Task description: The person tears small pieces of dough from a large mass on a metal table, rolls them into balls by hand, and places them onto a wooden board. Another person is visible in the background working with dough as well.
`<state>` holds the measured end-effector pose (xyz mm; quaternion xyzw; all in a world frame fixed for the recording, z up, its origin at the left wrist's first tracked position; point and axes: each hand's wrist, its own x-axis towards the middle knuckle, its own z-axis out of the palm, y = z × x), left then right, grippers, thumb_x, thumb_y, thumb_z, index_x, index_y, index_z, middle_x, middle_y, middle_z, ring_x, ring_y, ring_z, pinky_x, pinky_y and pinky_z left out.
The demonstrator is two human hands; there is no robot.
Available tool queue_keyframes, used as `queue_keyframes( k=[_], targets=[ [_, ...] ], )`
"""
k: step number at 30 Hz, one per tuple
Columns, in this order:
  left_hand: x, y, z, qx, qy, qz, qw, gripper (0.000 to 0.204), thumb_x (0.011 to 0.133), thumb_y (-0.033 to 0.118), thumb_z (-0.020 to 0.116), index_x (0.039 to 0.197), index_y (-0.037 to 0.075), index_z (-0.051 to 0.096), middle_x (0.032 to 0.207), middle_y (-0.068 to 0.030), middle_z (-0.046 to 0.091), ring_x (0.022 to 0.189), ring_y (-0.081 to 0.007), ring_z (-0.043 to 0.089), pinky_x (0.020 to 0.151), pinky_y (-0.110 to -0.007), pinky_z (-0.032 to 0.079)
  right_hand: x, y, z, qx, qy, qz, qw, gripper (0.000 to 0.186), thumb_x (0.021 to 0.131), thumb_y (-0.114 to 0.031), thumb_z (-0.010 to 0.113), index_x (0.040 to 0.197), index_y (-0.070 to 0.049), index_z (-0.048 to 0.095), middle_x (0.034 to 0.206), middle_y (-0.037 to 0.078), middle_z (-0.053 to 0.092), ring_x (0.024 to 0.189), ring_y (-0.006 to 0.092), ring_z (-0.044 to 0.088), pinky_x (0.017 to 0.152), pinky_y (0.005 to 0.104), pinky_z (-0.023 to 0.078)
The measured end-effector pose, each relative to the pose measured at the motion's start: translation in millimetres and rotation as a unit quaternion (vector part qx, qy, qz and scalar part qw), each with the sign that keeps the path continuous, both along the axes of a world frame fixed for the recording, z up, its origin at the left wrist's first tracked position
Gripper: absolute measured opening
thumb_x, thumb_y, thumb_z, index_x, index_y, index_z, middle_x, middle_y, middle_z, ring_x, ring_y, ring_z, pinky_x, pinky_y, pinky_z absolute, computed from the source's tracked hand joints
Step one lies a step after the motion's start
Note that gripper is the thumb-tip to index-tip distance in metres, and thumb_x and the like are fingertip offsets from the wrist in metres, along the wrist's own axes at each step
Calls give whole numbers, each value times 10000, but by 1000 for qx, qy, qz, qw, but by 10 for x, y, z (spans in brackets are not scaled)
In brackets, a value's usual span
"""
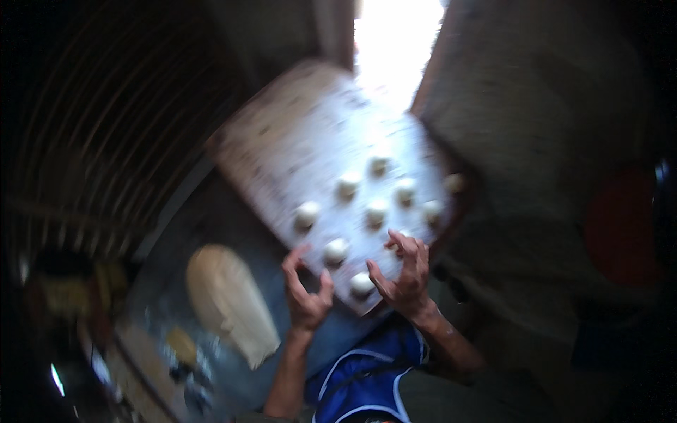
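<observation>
Now the view swings and blurs, but the board [310, 141] holds the middle of it: a long, pale, flour-dusted plank running from the hands up toward a bright doorway [395, 49]. The left hand [305, 292] sits at the board's near end, fingers curled and spread, palm facing the edge; whether it actually touches the wood cannot be told through the blur. The right hand [403, 271] is at the same near end, on the other side of the corner, fingers splayed over the board's surface beside the closest dough balls [374, 211]. Both hands are open and apart, clamped on nothing that shows, set either side of the near corner as hands would be to steady or take hold of a long plank.

The dough balls look small, round and white, roughly ten of them, all on the half of the board nearest the hands, spaced in loose rows and not touching one another. One of them lies between the two hands, right at the near edge. The far half of the board is bare but speckled.

Left of the board's near end, a big pale lump of dough [229, 303] rests on a shiny counter [162, 303]. Below the hands, blue cloth [367, 381] with white trim shows.
</observation>
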<state>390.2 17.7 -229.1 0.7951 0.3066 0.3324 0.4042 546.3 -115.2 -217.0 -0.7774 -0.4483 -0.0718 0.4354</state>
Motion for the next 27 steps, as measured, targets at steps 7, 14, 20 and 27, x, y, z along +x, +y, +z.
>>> queue_keyframes(
  k=[7, 14, 20, 27],
  targets=[
    [-2614, -1331, -501, -219, 141, 233, 937, 231, 865, 8, 671, 1093, 14, 635, 1071, -109, 667, 977, -215, 667, 848, -325, 525, -2036, 258, -865, -183, 29, 352, 918, 650, 802, -148, 733, 1388, 9, 497, 1176, 192, 561, 1056, 343, 550, 897, 423, 477],
    [-2935, -1307, -934, -505, -107, 305, 800, 291, 1051, 260, 547, 1156, 13, 659, 1023, -98, 704, 910, -195, 695, 857, -329, 548, -2620, 861, -1101, -198, 98, 348, 911, 631, 746, -84, 739, 1341, -29, 534, 1179, 221, 584, 1091, 400, 586, 920, 464, 492],
    [-2390, -640, -933, -653, -336, 177, 656, 310, 1077, 312, 462, 1145, 54, 621, 1003, -68, 672, 917, -192, 662, 829, -374, 570, -2623, 140, -166, -229, 173, 366, 885, 448, 860, -156, 732, 1259, -10, 590, 953, 177, 685, 873, 351, 696, 758, 453, 547],
    [-2650, -1009, -697, -622, -299, 62, 721, 550, 1069, 500, 420, 1196, -7, 589, 903, -133, 674, 825, -234, 683, 754, -400, 575, -2576, 233, -953, -256, 692, 303, 603, 343, 1058, -310, 527, 1157, 6, 616, 920, 120, 703, 824, 220, 679, 776, 373, 567]
  ],
)
